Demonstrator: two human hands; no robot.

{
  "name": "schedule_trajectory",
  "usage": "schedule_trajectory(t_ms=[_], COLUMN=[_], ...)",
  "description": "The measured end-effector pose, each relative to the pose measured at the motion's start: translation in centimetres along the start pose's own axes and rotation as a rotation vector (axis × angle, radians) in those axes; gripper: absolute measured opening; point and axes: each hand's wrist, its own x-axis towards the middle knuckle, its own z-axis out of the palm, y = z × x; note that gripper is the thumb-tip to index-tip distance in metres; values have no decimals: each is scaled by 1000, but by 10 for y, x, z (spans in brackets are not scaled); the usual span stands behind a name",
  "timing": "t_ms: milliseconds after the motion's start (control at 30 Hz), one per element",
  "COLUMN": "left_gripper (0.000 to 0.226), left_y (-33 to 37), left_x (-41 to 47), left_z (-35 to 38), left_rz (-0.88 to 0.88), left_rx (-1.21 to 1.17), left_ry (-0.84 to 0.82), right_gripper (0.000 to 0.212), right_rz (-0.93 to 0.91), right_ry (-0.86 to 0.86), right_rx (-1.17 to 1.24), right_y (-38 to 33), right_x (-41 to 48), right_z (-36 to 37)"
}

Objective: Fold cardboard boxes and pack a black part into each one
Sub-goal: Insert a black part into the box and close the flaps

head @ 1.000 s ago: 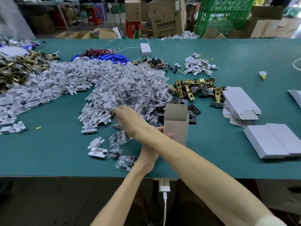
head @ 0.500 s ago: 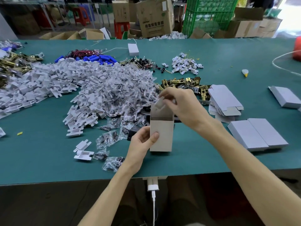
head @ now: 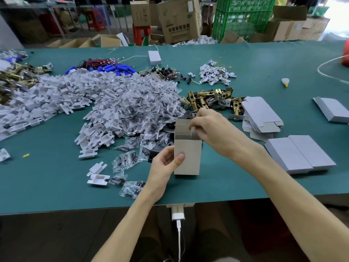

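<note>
Teal desk [head: 47,182] holds a bagged heap [head: 147,103] at 11 o'clock. Left grip [head: 164,167] clasps the upright cardboard box [head: 188,157], 5 o'clock of that heap. Right grip [head: 213,129] pinches a flap at its open top. Contents possibly loaded; view blocked. Next: tuck flaps closed.

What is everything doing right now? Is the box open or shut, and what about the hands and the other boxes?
cardboard box: upright, top open, flaps not yet tucked.
left hand: grips the box's lower side.
right hand: fingers curled on a top flap.
flat box blanks: unfolded, stacked.
closed boxes: shut, lying flat side by side.
white charger: cable plugged in.
</note>
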Motion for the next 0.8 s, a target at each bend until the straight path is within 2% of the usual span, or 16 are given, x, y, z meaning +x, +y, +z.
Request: schedule_trajectory(t_ms=[167,367,433,533,600,667,800], left_gripper=[39,36,40,54,48,42,43], left_y=[-2,-2,-2,-2,-3,-6,-4], left_x=[2,1,1,0,1,3,5], left_z=[0,0,-1,0,0,-1,-1], left_rz=[-7,-8,-9,-13,-15,-21,-34], left_rx=[3,10,13,6,-2,-37,-112], left_ry=[7,12,16,34,59,88,103], right_gripper=[26,33,31,27,27,28,36], right_rz=[-6,45,48,69,122,211,361], right_ry=[-115,-167,-119,79,218,253,63], right_rx=[-162,-90,-65,68,180,191,130], right_y=[-1,-1,0,9,22,40,70], right_x=[-1,-5,-6,-5,0,5,13], right_z=[4,2,3,6,11,21,57])
